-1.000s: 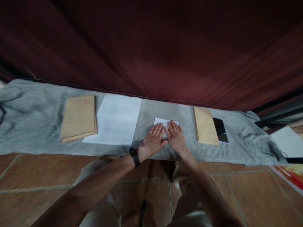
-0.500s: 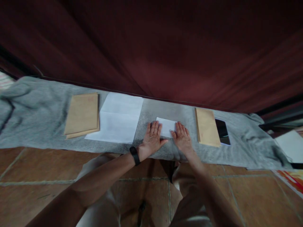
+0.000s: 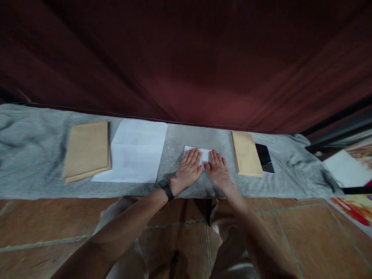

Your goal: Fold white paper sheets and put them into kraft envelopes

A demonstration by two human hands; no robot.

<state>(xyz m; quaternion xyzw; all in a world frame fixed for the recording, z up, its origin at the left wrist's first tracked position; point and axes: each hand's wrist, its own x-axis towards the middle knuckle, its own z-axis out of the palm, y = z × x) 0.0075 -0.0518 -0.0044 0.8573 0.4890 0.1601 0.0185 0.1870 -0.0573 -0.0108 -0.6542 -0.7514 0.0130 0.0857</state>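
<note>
On grey cloth point(image 3: 43, 155) | left hand point(image 3: 188, 170), right hand point(image 3: 217, 171) flat (fingers spread) | pressing folded paper point(image 3: 204, 154)

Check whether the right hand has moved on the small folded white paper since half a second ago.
Yes. The right hand has slid left, away from the tan envelope on its right, and now meets the left hand over the small folded white paper.

Matt white paper point(image 3: 203, 154) on rough grey felt-like cloth point(image 3: 35, 155)
</note>
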